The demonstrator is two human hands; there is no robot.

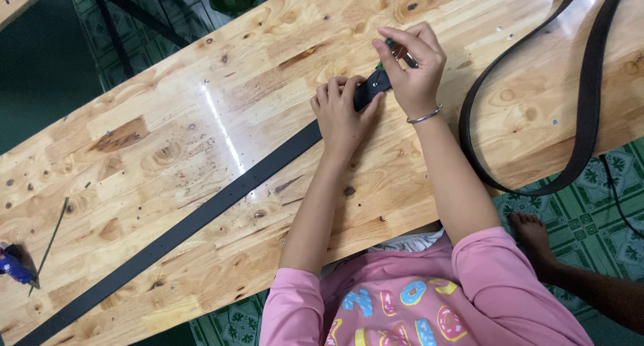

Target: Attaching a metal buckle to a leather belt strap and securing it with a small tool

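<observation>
The dark belt strap (201, 215) lies flat and straight along the wooden workbench (168, 118), running from the bench's lower left corner up to its middle, where both hands meet over the strap's end. The left hand (339, 114) presses down on that end, fingers curled over it and pinning it to the wood; the right hand (412, 67) sits just beyond, thumb and forefinger pinched narrowly on a small green-handled tool (392, 47) held at the strap's tip. The strap looks light, limp along its length yet fairly stiff across its width, with a smooth face that could slide on varnished wood, so it is best gripped near the end being worked, pressed flat from above. A row of small holes shows partway along the strap. A 2nd dark strap (583, 91) loops over the bench's right part and hangs off its near edge. The bench is knotty glued pine, glossy, dotted with screw heads; a thin green stick (50, 242) and a blue object (12, 265) rest at its left end. Below the bench is green patterned flooring (590, 218), where another person's bare foot (533, 235) stands
</observation>
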